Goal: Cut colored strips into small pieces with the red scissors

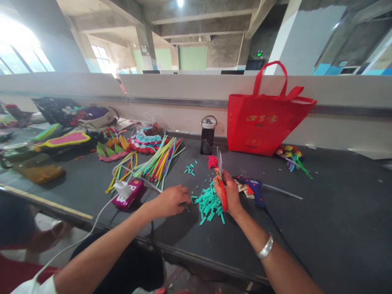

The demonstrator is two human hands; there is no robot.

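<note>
In my right hand (230,192) is a pair of scissors (223,190) with red handles, its blades pointing up and away from me. Just beneath it lies a heap of short teal cut pieces (208,204). My left hand (174,200) rests low over the table left of that heap, fingers curled downward. Small green bits show at its fingertips, but what the fingers pinch, if anything, is hidden. Beyond the heap are a small pile of pink-red pieces (212,162) and a few loose teal pieces (190,170).
A hot glue gun (255,188) lies right of my right hand. Colourful fuzzy sticks (161,161) and a purple power strip (130,195) are at left. A dark cup with a handle (207,139) and a red bag (263,124) stand at the back. Someone sits far left.
</note>
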